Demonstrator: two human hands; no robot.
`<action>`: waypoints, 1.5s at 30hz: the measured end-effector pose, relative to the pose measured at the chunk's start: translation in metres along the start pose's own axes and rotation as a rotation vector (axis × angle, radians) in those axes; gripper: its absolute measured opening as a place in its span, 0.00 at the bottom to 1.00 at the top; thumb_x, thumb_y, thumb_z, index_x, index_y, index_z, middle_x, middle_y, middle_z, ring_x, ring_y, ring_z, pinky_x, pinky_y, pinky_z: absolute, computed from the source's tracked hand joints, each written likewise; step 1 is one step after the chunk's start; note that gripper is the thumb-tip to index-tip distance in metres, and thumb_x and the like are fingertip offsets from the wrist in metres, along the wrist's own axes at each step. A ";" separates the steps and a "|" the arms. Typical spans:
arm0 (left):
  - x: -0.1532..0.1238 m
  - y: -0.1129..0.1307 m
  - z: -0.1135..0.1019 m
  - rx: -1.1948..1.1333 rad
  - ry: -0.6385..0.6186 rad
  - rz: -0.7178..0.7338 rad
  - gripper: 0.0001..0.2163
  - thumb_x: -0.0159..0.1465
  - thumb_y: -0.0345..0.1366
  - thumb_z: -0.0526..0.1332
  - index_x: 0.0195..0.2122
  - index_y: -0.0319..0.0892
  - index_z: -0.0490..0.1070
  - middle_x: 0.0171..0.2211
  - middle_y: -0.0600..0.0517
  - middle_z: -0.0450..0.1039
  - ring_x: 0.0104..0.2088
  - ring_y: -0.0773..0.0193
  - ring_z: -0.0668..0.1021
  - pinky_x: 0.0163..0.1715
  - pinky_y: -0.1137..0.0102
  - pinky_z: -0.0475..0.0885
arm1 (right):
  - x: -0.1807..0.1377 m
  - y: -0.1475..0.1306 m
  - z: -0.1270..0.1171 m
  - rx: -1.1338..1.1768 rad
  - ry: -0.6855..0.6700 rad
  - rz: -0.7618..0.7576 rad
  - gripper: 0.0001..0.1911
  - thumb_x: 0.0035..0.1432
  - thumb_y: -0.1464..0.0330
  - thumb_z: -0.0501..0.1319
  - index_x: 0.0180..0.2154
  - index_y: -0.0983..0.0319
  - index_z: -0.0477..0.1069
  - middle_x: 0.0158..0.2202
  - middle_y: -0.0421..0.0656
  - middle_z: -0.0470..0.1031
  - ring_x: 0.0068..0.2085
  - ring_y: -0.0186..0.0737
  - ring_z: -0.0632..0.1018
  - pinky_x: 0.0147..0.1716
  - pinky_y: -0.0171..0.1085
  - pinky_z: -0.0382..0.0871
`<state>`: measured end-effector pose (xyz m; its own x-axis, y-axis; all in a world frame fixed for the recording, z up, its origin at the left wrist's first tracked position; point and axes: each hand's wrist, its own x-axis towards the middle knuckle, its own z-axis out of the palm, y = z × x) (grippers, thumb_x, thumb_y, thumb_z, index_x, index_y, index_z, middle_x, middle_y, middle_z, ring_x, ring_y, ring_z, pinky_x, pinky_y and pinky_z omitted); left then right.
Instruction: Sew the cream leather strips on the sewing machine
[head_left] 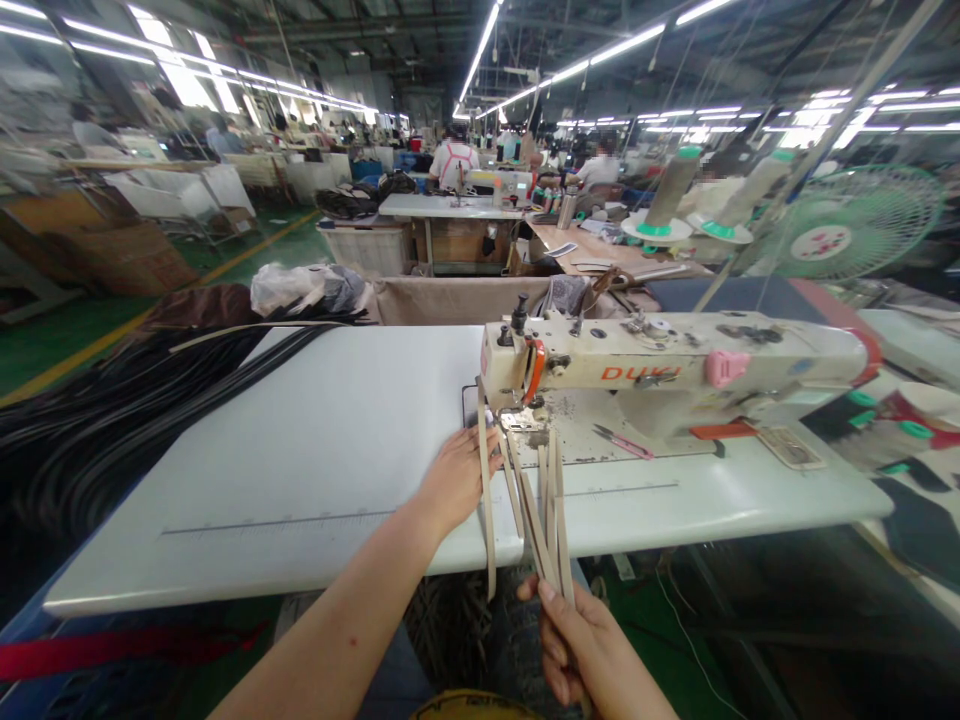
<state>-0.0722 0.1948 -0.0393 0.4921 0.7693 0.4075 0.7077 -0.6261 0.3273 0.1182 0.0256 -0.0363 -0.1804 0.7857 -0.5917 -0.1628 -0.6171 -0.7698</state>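
Note:
My right hand is closed around a bunch of narrow beige strips, held just past the table's front edge with their far ends fanned toward the sewing machine. My left hand lies flat on the white table, fingers stretched toward the needle area. One long beige strip runs down from the machine head across this hand and hangs over the front edge. Another strip comes from under the presser foot, beside my left fingertips. What those fingertips touch is partly hidden.
Pink-handled thread snips lie on the machine bed. Long black strips spill over the table's left end. Thread cones and a green fan stand at the back right. Several people work at machines farther off.

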 end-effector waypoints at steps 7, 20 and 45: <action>0.001 0.002 -0.002 0.000 0.002 -0.012 0.18 0.75 0.40 0.49 0.60 0.40 0.66 0.60 0.43 0.69 0.62 0.55 0.70 0.63 0.55 0.66 | -0.010 -0.004 0.005 0.075 -0.001 -0.017 0.36 0.45 0.40 0.67 0.42 0.64 0.71 0.16 0.31 0.64 0.15 0.34 0.72 0.13 0.30 0.55; 0.001 0.001 -0.001 0.005 -0.005 -0.004 0.18 0.75 0.40 0.49 0.61 0.40 0.66 0.60 0.44 0.69 0.62 0.56 0.69 0.63 0.55 0.66 | -0.022 -0.019 0.014 0.180 0.085 -0.123 0.33 0.55 0.50 0.66 0.55 0.62 0.63 0.18 0.30 0.64 0.15 0.31 0.68 0.14 0.29 0.55; 0.000 -0.001 0.002 0.036 -0.026 -0.027 0.18 0.75 0.41 0.50 0.61 0.41 0.66 0.62 0.43 0.67 0.64 0.54 0.67 0.64 0.52 0.63 | -0.002 -0.014 0.011 0.120 -0.025 -0.068 0.41 0.50 0.45 0.66 0.57 0.63 0.62 0.14 0.28 0.62 0.12 0.32 0.67 0.11 0.30 0.57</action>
<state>-0.0715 0.1953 -0.0415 0.4852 0.7893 0.3762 0.7384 -0.6003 0.3073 0.1098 0.0315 -0.0217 -0.1886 0.8258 -0.5315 -0.2898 -0.5639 -0.7733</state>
